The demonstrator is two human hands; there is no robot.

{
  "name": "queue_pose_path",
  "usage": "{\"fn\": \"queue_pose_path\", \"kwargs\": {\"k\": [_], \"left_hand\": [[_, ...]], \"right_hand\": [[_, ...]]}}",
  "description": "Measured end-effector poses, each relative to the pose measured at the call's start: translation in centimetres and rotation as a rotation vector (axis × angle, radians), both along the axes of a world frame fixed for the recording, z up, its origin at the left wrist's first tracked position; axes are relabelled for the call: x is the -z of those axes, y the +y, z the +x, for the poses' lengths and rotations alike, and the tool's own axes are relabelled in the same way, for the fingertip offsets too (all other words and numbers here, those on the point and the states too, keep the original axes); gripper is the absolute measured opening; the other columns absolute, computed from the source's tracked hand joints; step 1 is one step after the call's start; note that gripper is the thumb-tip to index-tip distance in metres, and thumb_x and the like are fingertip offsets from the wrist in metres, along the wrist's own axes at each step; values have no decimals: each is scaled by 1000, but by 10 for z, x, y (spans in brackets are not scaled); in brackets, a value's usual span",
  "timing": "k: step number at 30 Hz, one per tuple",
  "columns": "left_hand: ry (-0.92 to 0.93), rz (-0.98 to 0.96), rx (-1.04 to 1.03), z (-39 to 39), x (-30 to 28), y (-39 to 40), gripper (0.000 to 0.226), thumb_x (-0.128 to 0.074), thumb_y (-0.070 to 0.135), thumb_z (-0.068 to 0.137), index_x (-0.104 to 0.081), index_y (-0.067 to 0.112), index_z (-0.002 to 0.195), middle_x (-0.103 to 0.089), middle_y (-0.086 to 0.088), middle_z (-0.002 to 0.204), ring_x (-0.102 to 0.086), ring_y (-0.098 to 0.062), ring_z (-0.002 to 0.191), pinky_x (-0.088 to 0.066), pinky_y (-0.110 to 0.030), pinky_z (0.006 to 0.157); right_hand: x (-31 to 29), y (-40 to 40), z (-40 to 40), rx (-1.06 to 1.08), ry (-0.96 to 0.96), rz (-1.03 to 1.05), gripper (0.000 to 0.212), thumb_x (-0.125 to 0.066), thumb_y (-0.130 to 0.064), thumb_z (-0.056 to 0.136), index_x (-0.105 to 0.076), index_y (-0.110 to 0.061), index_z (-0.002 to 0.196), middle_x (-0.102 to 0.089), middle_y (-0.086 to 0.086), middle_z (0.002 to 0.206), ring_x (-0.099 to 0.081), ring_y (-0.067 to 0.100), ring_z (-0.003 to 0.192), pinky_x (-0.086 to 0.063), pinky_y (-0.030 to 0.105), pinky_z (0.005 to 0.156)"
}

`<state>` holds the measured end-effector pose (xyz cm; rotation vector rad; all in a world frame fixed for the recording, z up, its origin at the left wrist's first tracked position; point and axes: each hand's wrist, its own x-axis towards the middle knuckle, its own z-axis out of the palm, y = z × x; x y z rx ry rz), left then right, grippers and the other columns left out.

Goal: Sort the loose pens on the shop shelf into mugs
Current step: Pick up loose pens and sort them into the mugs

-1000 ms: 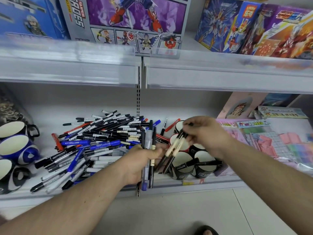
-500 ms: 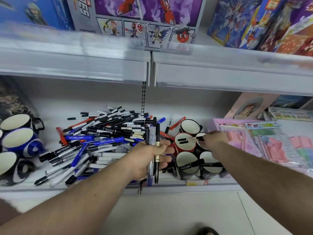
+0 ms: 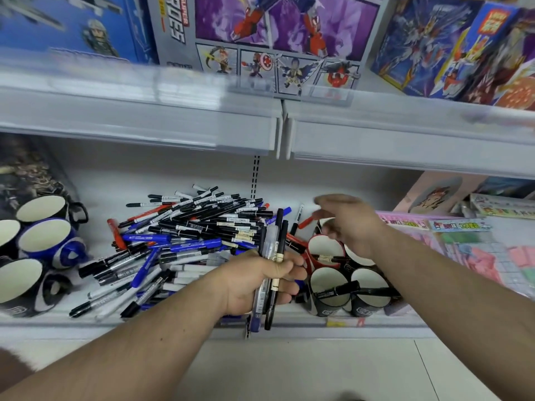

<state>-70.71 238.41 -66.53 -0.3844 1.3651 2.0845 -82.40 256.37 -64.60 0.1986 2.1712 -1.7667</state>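
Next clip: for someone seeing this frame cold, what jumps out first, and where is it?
The big heap of loose pens, black, blue and red, sprawls across the middle of the lower shelf. In front of it the left hand grips a bunch of pens upright, while the blurred right hand hovers over the cluster of mugs to the right, a few already holding pens. Bright toy boxes line the shelf above.

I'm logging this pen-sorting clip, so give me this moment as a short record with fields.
left hand: left hand grips a bunch of pens, held upright
right hand: right hand open and blurred above the red mug, holding nothing
pen pile: loose pens heaped on the shelf
front mugs: two black mugs, pens lying across their rims
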Motion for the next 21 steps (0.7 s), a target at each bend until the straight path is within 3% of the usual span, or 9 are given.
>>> {"fn": "queue_pose_path", "kwargs": {"k": [3,6,11,16,19,21], "left_hand": [[33,-1,65,4,-4,1,19,-52,6,95,-69,12,90,-72,-2,74,-64,-12,54,-54,-24,53],[70,8,125,7,-7,2,13,-54,9,92,-67,12,92,-71,-1,74,-62,-12,52,-52,-25,52],[85,52,153,12,-10,2,27,-60,19,75,-67,12,100,-74,-3,81,-68,-15,61,-56,-27,57],[75,165,70,8,-10,2,24,-59,14,77,-75,11,95,-75,-14,101,-74,-28,80,-60,-35,67],[86,123,55,6,-12,5,21,-59,6,84,-76,11,95,-75,-13,99,-74,-25,77,-60,-31,65],[106,32,42,5,-12,8,20,-54,0,92,-71,10,98,-76,-9,91,-73,-19,71,-59,-27,61]], "right_hand": [[-27,-18,33,-340,119,42,20,-58,-27,99,-67,-27,117,-70,6,91,-47,16,49,-33,22,43],[-34,-27,51,-431,180,54,21,-60,-22,98,-67,-28,117,-65,-10,68,-45,16,48,-33,19,41],[-29,-19,58,-413,210,83,15,-62,-4,94,-71,-13,100,-63,-4,54,-49,10,42,-39,19,42],[-35,3,53,-324,224,73,23,-60,5,92,-74,-13,98,-65,26,71,-54,15,47,-45,22,45],[-39,16,48,-297,237,63,26,-58,9,92,-71,-7,108,-67,11,63,-58,14,52,-47,21,50],[-41,20,48,-284,234,26,28,-58,10,92,-71,-11,105,-69,5,63,-61,12,52,-49,21,52]]}}
